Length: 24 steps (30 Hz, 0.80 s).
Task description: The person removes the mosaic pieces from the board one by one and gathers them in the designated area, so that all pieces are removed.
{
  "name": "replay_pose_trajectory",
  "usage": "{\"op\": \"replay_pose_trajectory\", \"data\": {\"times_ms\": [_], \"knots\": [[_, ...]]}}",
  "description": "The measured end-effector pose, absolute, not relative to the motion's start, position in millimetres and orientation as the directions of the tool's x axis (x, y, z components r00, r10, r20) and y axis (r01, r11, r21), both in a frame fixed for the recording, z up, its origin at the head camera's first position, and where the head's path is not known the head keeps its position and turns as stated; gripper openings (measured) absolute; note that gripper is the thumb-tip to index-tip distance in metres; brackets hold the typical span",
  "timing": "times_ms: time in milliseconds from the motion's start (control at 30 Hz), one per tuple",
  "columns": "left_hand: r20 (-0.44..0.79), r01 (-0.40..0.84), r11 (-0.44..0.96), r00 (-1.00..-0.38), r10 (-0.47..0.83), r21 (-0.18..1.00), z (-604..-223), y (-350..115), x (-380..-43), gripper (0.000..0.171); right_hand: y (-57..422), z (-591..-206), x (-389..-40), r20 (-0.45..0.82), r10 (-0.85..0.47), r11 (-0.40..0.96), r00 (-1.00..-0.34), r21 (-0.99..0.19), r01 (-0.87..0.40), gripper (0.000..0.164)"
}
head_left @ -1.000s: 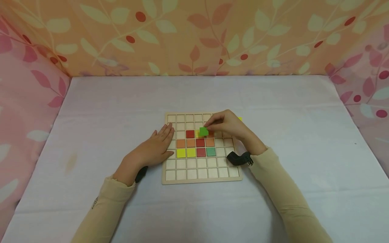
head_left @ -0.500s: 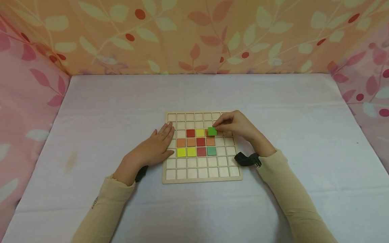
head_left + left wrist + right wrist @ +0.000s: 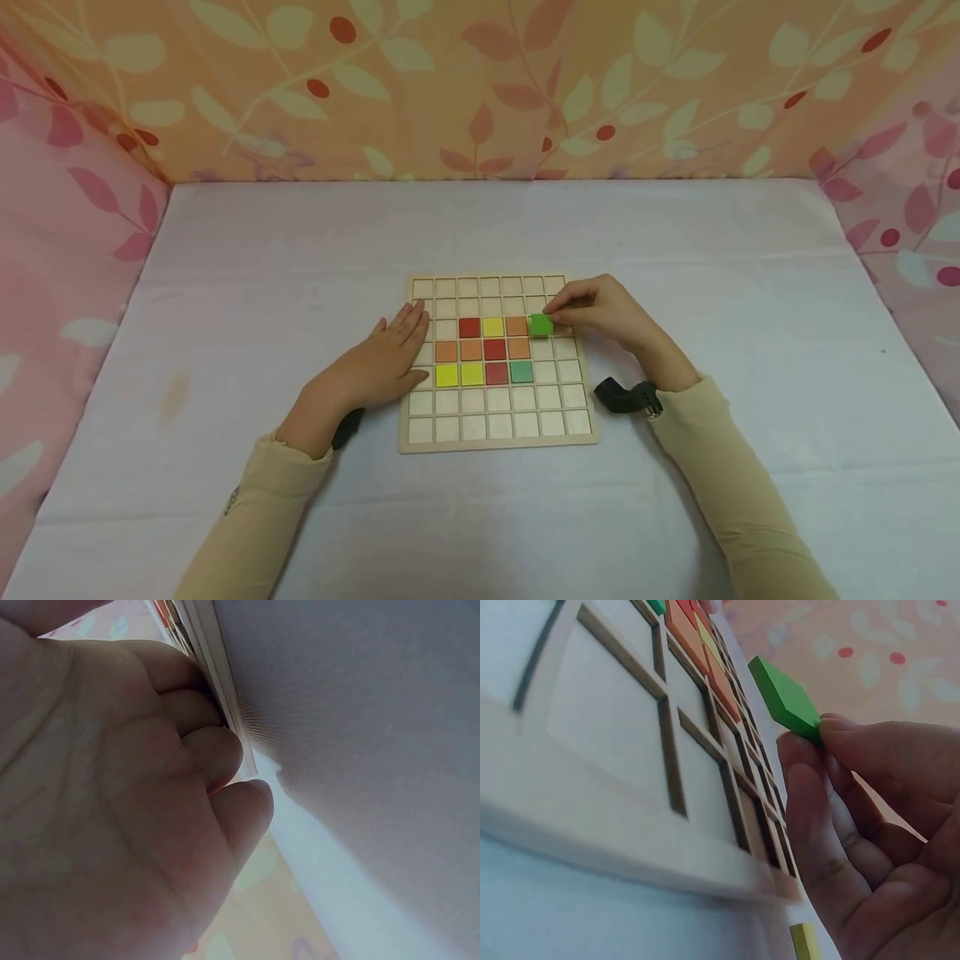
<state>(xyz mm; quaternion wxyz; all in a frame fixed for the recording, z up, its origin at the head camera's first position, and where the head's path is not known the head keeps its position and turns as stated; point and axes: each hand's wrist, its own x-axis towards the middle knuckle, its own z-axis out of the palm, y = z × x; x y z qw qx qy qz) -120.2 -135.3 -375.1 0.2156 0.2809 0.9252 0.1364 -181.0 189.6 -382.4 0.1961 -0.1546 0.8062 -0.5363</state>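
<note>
A wooden grid board [image 3: 498,447] lies on the white cloth, with coloured square tiles in its middle cells. Across its left edge rests my left hand [image 3: 378,360], fingers extended. My right hand [image 3: 611,315] pinches a bright green tile [image 3: 541,325] by one corner between thumb and fingers. In the right wrist view the green tile [image 3: 786,700] is held above the board, apart from it. From the head it appears over the cell right of an orange tile [image 3: 516,326]. A red tile [image 3: 469,327] and a yellow tile [image 3: 492,327] sit further left in that row.
Lower rows hold orange, red and yellow tiles plus a teal tile [image 3: 521,372]. In the right wrist view a yellow tile [image 3: 805,942] lies off the board, beside its edge. Patterned cloth walls [image 3: 480,92] border the table's back and sides.
My right hand has carried the green tile rightward, from over the yellow tile past the orange one, uncovering both. My left hand stays on the board's left edge.
</note>
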Motion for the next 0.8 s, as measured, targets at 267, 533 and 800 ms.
{"op": "replay_pose_trajectory", "data": {"times_ms": [267, 533, 800], "knots": [[-0.327, 0.453, 0.806, -0.750, 0.575, 0.380, -375.8, -135.5, -120.8, 0.074, 201.4, -384.0, -180.7, -0.168, -0.452, 0.326, -0.876, -0.945, 0.014, 0.014], [-0.329, 0.455, 0.808, -0.750, 0.574, 0.374, -377.9, -135.5, -122.0, 0.075, 210.6, -383.6, -182.6, -0.171, -0.458, 0.318, -0.872, -0.948, 0.019, 0.015], [-0.327, 0.457, 0.809, -0.751, 0.574, 0.371, -378.4, -135.6, -121.7, 0.076, 216.9, -384.3, -184.9, -0.182, -0.475, 0.334, -0.861, -0.943, 0.015, 0.012]]}}
